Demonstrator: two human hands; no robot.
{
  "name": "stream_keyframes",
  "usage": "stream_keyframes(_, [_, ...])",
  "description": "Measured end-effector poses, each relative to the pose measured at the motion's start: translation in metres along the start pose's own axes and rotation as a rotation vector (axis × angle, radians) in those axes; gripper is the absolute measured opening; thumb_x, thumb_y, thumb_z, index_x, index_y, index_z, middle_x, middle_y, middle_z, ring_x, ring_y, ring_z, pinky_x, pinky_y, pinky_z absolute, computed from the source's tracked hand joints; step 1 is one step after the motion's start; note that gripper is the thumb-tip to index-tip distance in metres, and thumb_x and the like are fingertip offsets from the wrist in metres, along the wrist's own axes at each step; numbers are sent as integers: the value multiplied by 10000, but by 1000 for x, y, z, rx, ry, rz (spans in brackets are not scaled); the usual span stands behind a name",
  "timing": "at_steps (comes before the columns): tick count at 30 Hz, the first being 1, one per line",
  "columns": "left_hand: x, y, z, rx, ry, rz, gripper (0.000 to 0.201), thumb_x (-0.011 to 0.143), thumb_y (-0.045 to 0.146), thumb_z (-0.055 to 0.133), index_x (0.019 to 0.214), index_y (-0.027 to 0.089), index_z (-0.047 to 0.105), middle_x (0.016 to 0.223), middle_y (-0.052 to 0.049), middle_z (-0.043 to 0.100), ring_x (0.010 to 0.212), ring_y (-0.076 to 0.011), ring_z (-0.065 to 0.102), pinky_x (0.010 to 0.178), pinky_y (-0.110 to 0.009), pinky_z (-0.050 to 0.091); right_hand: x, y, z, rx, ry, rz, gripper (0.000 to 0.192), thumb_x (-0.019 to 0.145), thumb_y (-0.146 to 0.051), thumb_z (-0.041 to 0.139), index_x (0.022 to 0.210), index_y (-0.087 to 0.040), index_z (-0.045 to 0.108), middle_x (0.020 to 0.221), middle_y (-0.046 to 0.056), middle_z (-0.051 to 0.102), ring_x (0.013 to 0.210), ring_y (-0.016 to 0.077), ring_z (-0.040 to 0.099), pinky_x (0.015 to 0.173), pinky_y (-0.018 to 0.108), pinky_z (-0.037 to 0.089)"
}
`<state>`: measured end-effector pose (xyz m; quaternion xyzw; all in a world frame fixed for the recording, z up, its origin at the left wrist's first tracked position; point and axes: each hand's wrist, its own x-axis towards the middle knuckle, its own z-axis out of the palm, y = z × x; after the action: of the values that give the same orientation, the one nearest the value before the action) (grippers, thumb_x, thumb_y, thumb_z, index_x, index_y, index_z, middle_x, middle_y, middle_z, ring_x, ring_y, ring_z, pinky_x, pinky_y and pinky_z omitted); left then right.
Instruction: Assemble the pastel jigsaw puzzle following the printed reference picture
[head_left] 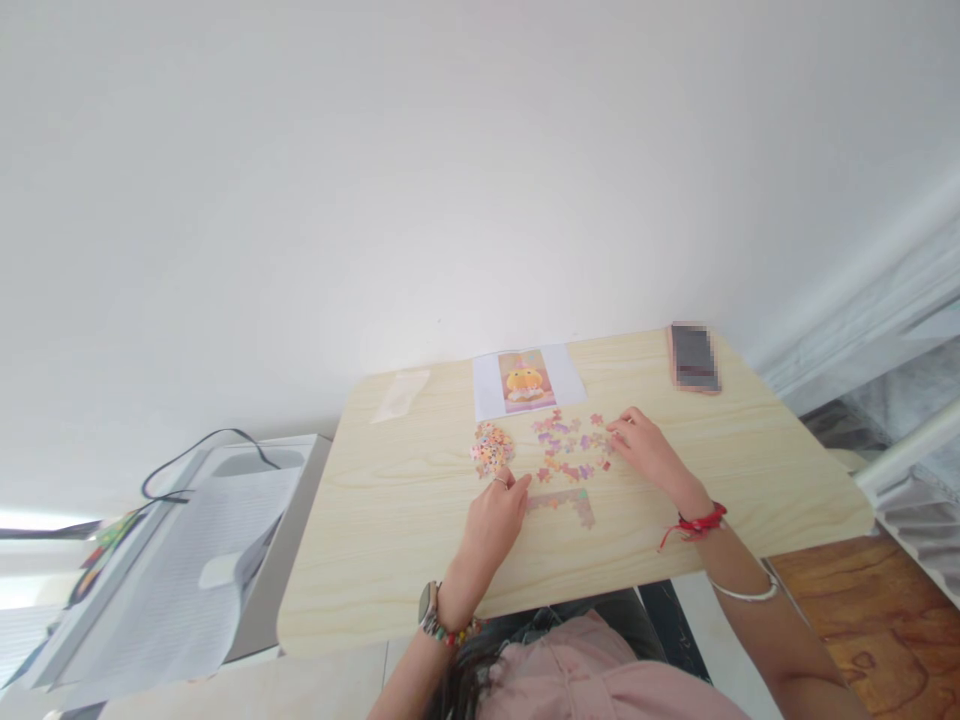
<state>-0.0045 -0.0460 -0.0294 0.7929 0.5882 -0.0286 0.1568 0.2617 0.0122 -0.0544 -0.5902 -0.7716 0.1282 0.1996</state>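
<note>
My left hand (495, 512) rests on the table at the near edge of a heap of jigsaw puzzle pieces (492, 448). Its thumb stands apart from the bent fingers, and I see nothing held. Just right of the thumb lies a joined, L-shaped strip of puzzle (559, 498). My right hand (643, 448) reaches in from the right to the edge of the spread-out loose pieces (566, 440). Its fingertips are drawn together; whether a piece is between them is too small to tell. Behind the pieces lies a paper sheet with a printed orange pumpkin-like picture (526, 382).
A phone (694, 358) lies at the table's (360, 540) back right. A clear plastic bag (400, 395) is at the back left. A white wall (480, 180) stands behind the table. Left of it, papers (187, 560) and a black cable (217, 435) lie on a lower white unit.
</note>
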Motion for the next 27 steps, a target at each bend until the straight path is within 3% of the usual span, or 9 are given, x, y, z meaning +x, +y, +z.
stream_keyframes(8, [-2, -12, -8, 18, 72, -76, 311, 892, 226, 290, 1133, 241, 485, 1009, -65, 513, 798, -147, 578, 637, -243, 429, 23, -4, -5, 2, -29, -72, 209, 776, -156, 454, 885, -192, 628, 902, 78, 511, 802, 183, 527, 771, 323, 429])
stream_keyframes(17, [-1, -12, -6, 6, 64, -59, 319, 891, 223, 294, 1158, 236, 468, 1017, -68, 512, 815, -153, 582, 655, -248, 438, 53, -18, 8, -53, -136, -181, 219, 757, -121, 460, 881, -189, 626, 908, 65, 490, 812, 174, 507, 758, 296, 407])
stream_keyframes(27, [0, -13, -4, -3, 67, -56, 303, 892, 225, 295, 1138, 230, 472, 989, -66, 515, 809, -149, 581, 655, -246, 433, 52, -15, 11, -68, -205, -150, 66, 758, -128, 514, 723, -151, 565, 865, 65, 491, 752, 153, 499, 702, 275, 405])
